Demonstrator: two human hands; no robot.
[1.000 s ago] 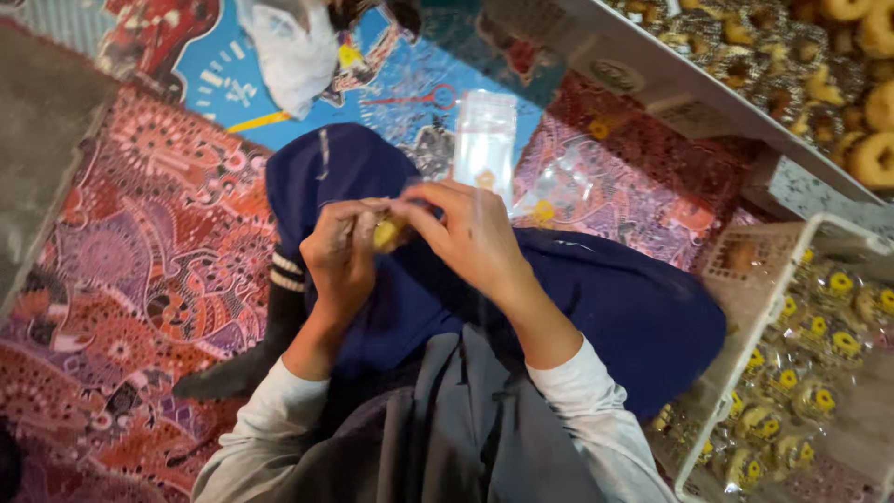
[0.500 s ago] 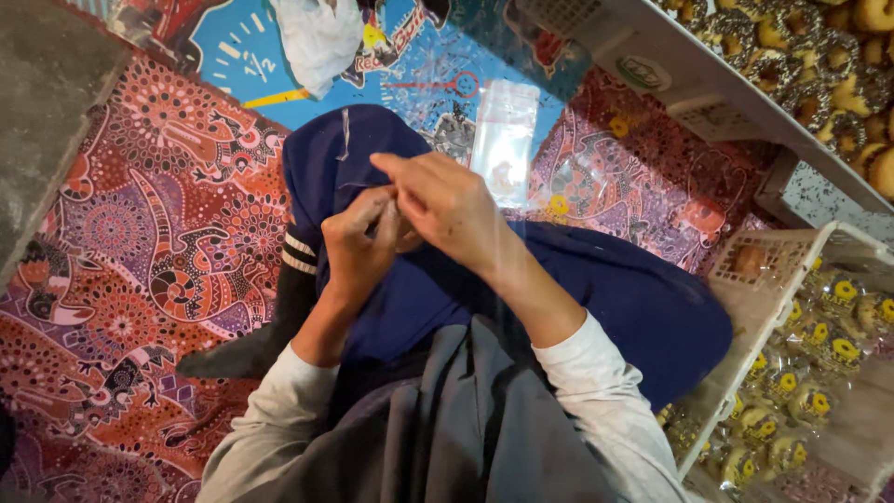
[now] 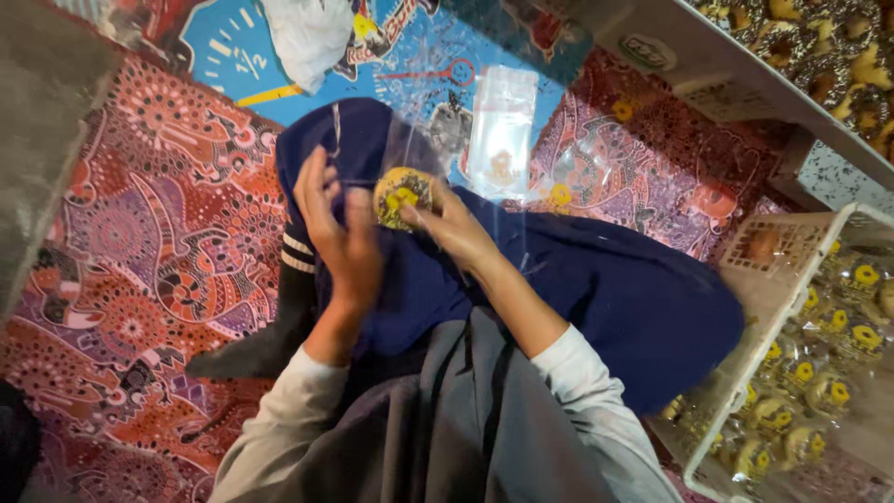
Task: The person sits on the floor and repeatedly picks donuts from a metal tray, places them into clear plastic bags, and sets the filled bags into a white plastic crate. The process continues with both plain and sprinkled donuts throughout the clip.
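Observation:
My right hand (image 3: 453,226) pinches a round doughnut with a yellow centre (image 3: 402,197) that sits inside a clear plastic bag (image 3: 410,154). The bag's loose top stands up above the doughnut. My left hand (image 3: 340,233) is just left of the doughnut, blurred, with its fingers spread and nothing seen in them. Both hands hover over my lap, which is covered in navy cloth (image 3: 596,289).
A stack of clear bags (image 3: 503,130) lies on the patterned mat (image 3: 140,233) beyond my knees. A white basket (image 3: 773,279) at the right holds several wrapped doughnuts. A tray of unwrapped doughnuts (image 3: 819,47) stands at the top right, a crumpled white bag (image 3: 307,37) at the top.
Both hands were closed together around the doughnut. Now my left hand has come off it and spread, while my right hand keeps the bagged doughnut raised.

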